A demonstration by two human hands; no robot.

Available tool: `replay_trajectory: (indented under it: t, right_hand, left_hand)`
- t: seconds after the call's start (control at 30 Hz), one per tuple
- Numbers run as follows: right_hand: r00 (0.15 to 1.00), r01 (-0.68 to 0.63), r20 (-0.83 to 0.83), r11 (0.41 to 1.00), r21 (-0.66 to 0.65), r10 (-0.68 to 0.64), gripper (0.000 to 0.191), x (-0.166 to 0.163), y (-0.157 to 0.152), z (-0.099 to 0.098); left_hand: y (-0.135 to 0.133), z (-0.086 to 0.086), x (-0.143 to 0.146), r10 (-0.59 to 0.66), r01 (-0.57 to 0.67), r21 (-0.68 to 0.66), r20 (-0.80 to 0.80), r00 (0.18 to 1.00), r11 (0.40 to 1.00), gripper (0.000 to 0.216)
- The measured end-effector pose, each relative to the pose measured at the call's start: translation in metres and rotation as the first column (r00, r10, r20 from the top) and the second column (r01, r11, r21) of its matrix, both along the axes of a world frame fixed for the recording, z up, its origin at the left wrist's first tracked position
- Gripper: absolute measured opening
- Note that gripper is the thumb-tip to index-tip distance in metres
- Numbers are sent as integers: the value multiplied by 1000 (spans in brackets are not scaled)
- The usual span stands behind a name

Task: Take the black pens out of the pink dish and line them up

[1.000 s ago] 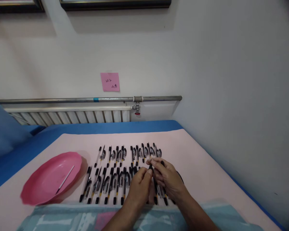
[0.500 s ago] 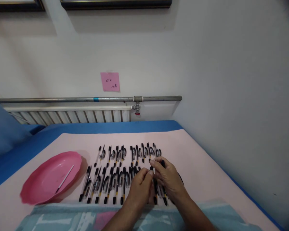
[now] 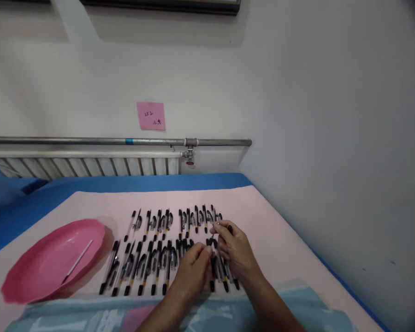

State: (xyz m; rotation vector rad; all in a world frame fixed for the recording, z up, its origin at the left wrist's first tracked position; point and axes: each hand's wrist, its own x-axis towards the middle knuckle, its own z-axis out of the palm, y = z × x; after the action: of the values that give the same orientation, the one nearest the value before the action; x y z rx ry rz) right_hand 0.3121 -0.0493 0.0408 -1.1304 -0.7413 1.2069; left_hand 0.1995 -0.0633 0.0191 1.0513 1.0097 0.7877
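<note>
Over the right end of the near row of pens [image 3: 138, 267], both hands meet. My left hand [image 3: 192, 269] is closed in a pinch around a pen, most of it hidden by the fingers. Just above it, the fingertips of my right hand [image 3: 237, 249] pinch a slim dark pen part [image 3: 212, 236], too small to name exactly. A black pen end [image 3: 230, 229] sticks up between the right fingers. Several black-ended clear pens and loose caps lie under and around the hands, and a far row of pens [image 3: 166, 223] lies behind.
A pink plate [image 3: 24, 276] at the left holds a thin white stick with a dark tip [image 3: 78, 260]. The pale pink table cover [image 3: 276, 240] lies over a blue surface [image 3: 159, 182]. Blue patterned cloth [image 3: 90, 313] runs along the front. A radiator [image 3: 107, 165] and walls bound the table.
The view has swung slightly right, so everything sits farther left. My right fingertips have lifted a little off the left hand's pinch, with a thin dark part now showing between them.
</note>
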Motion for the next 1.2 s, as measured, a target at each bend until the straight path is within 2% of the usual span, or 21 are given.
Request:
replay_trajectory:
  t: [0.13,0.2,0.33,0.73,0.8,0.9,1.0,1.07,1.1,1.17,1.2]
  right_hand:
    - [993,119,-29,991,60,-117,22,11,1,4]
    - [997,75,-31,996,43,-74,20,14,1,5]
    - [995,-97,-9,995,-31,97,19,11,-1,3]
    - [998,-39,44,999,10,38,18,6,0,-5]
    - [999,30,35,998,47,-31,19,7,2,-5]
    - [969,247,-42,962,114,-244,19,18,7,-3]
    - [879,475,-145,863,173,-455,20,42,13,4]
    - [810,585,-200,785,202,-552,19,60,15,8]
    - [792,608,-217,766,208,-570,19,67,15,10]
    - [817,572,-221,795,202,-532,19,73,14,12]
    - [857,508,-206,841,186,-472,19,70,12,12]
  left_hand:
    - [-1,1,1,-6,5,-28,-8,1000,1000,37]
    - [-1,3,0,18,-18,-47,11,1000,999,39]
    - [-2,7,-2,41,-38,-85,37,998,996,41]
    - [-2,8,0,-11,12,-110,12,1000,994,39]
    - [-1,7,0,-30,29,-95,-3,1000,995,37]
    - [0,4,-1,-97,94,-41,-78,992,995,33]
    - [3,3,-6,-149,162,63,-172,974,985,33]
    - [7,4,-11,-125,148,104,-207,970,983,33]
    - [9,5,-14,-100,122,98,-209,973,988,32]
    - [13,7,-19,-47,55,41,-173,984,998,30]
    - [14,9,-21,-20,21,5,-141,990,1000,30]
